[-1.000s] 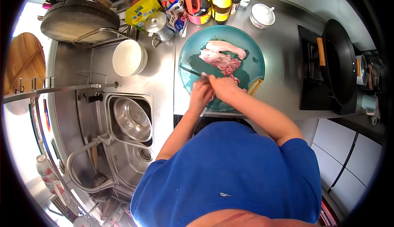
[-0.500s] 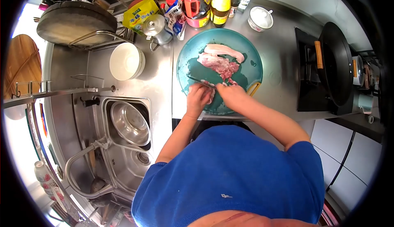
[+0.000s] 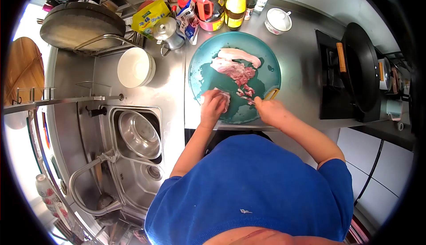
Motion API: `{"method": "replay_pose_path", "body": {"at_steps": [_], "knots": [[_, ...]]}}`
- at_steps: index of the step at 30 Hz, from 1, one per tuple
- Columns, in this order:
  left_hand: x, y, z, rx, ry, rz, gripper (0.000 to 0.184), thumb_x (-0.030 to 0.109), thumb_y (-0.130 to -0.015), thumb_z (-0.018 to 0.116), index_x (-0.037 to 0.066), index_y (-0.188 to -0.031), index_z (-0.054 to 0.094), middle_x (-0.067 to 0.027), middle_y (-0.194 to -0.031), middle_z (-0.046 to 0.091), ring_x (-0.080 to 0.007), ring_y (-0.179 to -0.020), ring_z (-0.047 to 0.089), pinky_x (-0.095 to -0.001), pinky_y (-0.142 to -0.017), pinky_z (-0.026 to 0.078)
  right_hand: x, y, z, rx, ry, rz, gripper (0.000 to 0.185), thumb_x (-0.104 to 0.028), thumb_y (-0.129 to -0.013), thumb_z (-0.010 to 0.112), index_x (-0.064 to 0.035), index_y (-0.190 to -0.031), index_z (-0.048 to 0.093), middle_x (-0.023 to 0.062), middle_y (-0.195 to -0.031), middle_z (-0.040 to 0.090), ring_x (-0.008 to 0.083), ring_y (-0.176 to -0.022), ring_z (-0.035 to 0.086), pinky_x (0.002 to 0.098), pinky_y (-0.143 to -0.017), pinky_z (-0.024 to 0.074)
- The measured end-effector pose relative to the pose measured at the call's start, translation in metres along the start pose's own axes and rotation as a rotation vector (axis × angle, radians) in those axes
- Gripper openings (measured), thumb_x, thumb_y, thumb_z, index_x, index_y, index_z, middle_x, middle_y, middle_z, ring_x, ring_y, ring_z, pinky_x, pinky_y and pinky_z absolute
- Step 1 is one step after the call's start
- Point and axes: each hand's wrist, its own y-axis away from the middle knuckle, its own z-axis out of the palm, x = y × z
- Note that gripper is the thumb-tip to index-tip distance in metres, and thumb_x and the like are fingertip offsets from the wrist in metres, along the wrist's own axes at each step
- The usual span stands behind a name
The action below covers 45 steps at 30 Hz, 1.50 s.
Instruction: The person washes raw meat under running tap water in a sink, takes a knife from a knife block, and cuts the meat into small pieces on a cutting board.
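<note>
Meat (image 3: 233,70) lies in several parts on a round green board (image 3: 211,47): a larger chunk and a pale strip (image 3: 239,55) towards the far side, small scraps (image 3: 245,91) trailing nearer, and a separate piece (image 3: 226,101) under the left hand (image 3: 214,105). That hand's fingers curl over this piece and seem to pin it, though the tips are hidden. The right hand (image 3: 269,109) is curled in just beside the scraps and the board's yellow handle (image 3: 272,94); whether it has hold of anything cannot be told. Water-dark patches suggest a slick surface, so the pinned piece could skid from under the fingers if pressed unevenly. A rightward sweep of the right hand could push scraps over the rim onto the steel counter (image 3: 299,67). The board sits close to the counter's front edge, so a pull towards the blue shirt (image 3: 248,174) might leave it overhanging; a hard shove away could jostle the bottles (image 3: 235,6) behind it.
</note>
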Motion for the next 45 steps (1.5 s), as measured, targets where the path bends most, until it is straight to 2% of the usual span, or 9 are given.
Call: {"method": "replay_pose_path", "body": {"at_steps": [11,16,19,26,28,32,36,39,45], "knots": [[-0.005,0.002,0.001,-0.067,0.001,-0.046,0.021,0.001,-0.066,0.069,0.003,-0.085,0.060,-0.0118,-0.094,0.058,-0.0305,-0.088,0.057,-0.0378,-0.076,0.048,-0.045,-0.093,0.012,0.177,-0.094,-0.288,0.018,-0.002,-0.076,0.055,-0.0006,-0.093,0.050,0.0208,-0.075,0.064,0.0363,-0.075,0.065,0.0441,-0.065,0.0511],[-0.004,0.012,0.003,-0.089,0.025,-0.177,0.025,0.003,-0.068,0.071,0.002,-0.090,0.058,-0.0141,-0.103,0.055,-0.0323,-0.097,0.054,-0.0386,-0.082,0.045,-0.012,-0.050,0.023,0.172,-0.042,-0.209,0.019,-0.003,-0.077,0.054,-0.0003,-0.095,0.048,0.0214,-0.073,0.064,0.0369,-0.074,0.065,0.0449,-0.064,0.0512],[0.015,0.010,0.003,0.146,-0.010,-0.343,0.036,0.008,-0.067,0.073,0.001,-0.097,0.055,-0.0161,-0.110,0.050,-0.0342,-0.103,0.048,-0.0397,-0.088,0.041,0.019,-0.023,0.027,0.142,-0.036,-0.121,0.017,-0.005,-0.079,0.053,-0.0008,-0.094,0.046,0.0218,-0.073,0.063,0.0377,-0.073,0.065,0.0458,-0.063,0.0508],[0.029,-0.003,-0.001,-0.233,-0.198,-0.410,0.038,0.010,-0.067,0.072,0.000,-0.098,0.053,-0.0146,-0.096,0.052,-0.0331,-0.093,0.050,-0.0394,-0.081,0.044,0.019,-0.018,0.033,0.209,-0.194,-0.001,0.018,-0.018,-0.090,0.049,-0.0013,-0.093,0.043,0.0221,-0.072,0.063,0.0400,-0.071,0.063,0.0487,-0.062,0.0490],[0.038,-0.015,-0.004,-0.297,0.195,-0.676,0.033,0.005,-0.068,0.068,0.002,-0.097,0.054,-0.0131,-0.090,0.053,-0.0315,-0.088,0.052,-0.0378,-0.074,0.046,0.019,-0.020,0.043,0.219,-0.201,-0.012,0.018,-0.019,-0.090,0.049,-0.0015,-0.093,0.043,0.0220,-0.071,0.063,0.0401,-0.070,0.063,0.0488,-0.062,0.0490],[0.038,-0.020,-0.008,-0.061,-0.230,-0.220,0.036,0.003,-0.068,0.067,0.007,-0.101,0.054,-0.0156,-0.101,0.051,-0.0359,-0.088,0.051,-0.0414,-0.073,0.044,0.020,-0.017,0.047,0.274,-0.247,-0.021,0.019,-0.020,-0.090,0.050,-0.0023,-0.094,0.044,0.0220,-0.071,0.062,0.0405,-0.070,0.062,0.0487,-0.063,0.0489],[0.069,-0.026,-0.015,-0.263,-0.496,-0.109,0.041,0.004,-0.067,0.070,0.007,-0.106,0.056,-0.0148,-0.106,0.051,-0.0345,-0.093,0.051,-0.0413,-0.076,0.044,0.019,-0.013,0.044,0.269,-0.246,0.006,0.018,-0.019,-0.090,0.051,-0.0027,-0.094,0.044,0.0218,-0.070,0.062,0.0407,-0.070,0.062,0.0488,-0.063,0.0488],[0.059,0.002,-0.011,-0.308,-0.239,-0.019,0.045,0.005,-0.066,0.073,0.009,-0.108,0.058,-0.0147,-0.113,0.052,-0.0312,-0.098,0.052,-0.0393,-0.076,0.046,0.023,-0.011,0.047,0.260,-0.254,0.003,0.018,-0.019,-0.090,0.051,-0.0030,-0.094,0.044,0.0214,-0.070,0.062,0.0407,-0.070,0.062,0.0493,-0.063,0.0483],[0.049,-0.011,-0.012,-0.179,-0.339,-0.059,0.040,0.002,-0.065,0.070,0.007,-0.103,0.061,-0.0095,-0.109,0.056,-0.0316,-0.098,0.052,-0.0374,-0.081,0.046,0.017,0.004,0.036,0.272,-0.223,0.001,0.016,-0.018,-0.090,0.049,-0.0029,-0.091,0.044,0.0200,-0.070,0.062,0.0396,-0.069,0.062,0.0491,-0.061,0.0479]]}}
